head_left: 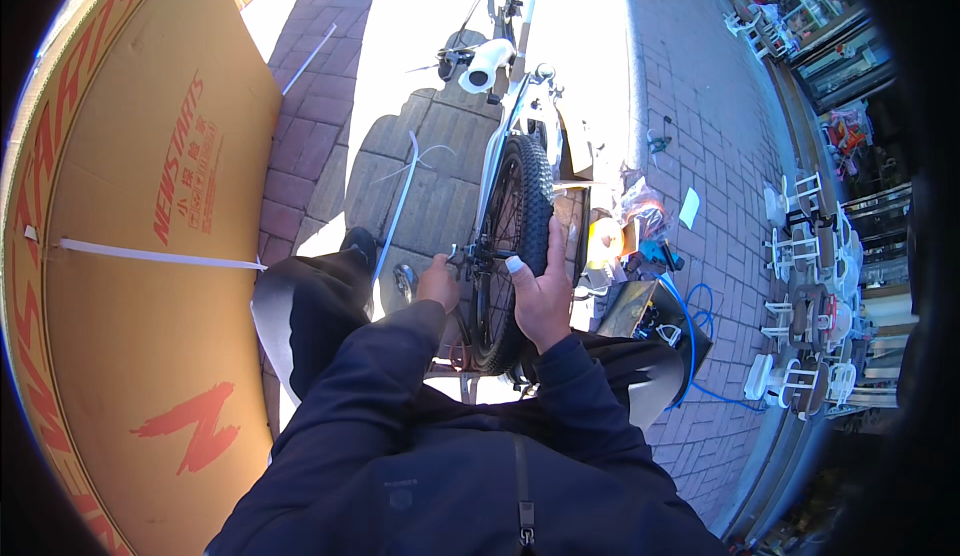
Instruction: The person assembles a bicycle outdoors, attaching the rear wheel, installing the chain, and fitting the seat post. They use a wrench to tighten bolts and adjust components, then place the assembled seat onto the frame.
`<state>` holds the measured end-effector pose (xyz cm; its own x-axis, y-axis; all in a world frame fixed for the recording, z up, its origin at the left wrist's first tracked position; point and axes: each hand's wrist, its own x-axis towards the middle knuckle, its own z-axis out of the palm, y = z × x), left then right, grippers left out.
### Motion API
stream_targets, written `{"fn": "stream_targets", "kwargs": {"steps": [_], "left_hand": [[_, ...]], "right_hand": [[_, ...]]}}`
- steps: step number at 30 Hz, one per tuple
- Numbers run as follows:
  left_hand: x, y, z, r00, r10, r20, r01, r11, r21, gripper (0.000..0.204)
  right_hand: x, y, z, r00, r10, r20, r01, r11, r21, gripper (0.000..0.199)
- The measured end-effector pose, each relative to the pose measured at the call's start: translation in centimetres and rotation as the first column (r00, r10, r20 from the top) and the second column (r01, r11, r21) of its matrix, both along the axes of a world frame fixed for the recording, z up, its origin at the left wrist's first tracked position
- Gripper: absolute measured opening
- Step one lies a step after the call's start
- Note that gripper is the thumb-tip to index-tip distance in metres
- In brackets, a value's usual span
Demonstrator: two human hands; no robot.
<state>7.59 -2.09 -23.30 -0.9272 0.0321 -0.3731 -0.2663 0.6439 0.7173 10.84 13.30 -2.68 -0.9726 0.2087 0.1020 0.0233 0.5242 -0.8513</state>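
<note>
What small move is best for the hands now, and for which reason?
Perhaps the left hand should gently turn the small metal piece near it, while the right hand steadies the tire. I judge so because the left hand is close beside the wheel's middle, next to that piece, and the right hand appears to rest against the tire.

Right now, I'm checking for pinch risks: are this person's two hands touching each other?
Apart. The head view shows the left hand left of the bicycle wheel and the right hand along its right side, wheel visible between.
</note>
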Motion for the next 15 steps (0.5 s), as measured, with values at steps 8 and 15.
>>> {"fn": "stream_targets", "kwargs": {"steps": [8,15], "left_hand": [[-0.14,0.38,-0.07,0.992,-0.122,-0.026,0.123,0.991,0.047,0.041],[-0.29,0.56,0.49,0.977,-0.172,-0.124,0.173,0.985,-0.009,0.035]], "right_hand": [[0.14,-0.14,-0.84,0.999,0.008,-0.043,-0.006,0.999,0.044,0.086],[0.32,0.07,-0.42,1.0,0.003,0.004,-0.003,1.0,-0.011,0.086]]}}
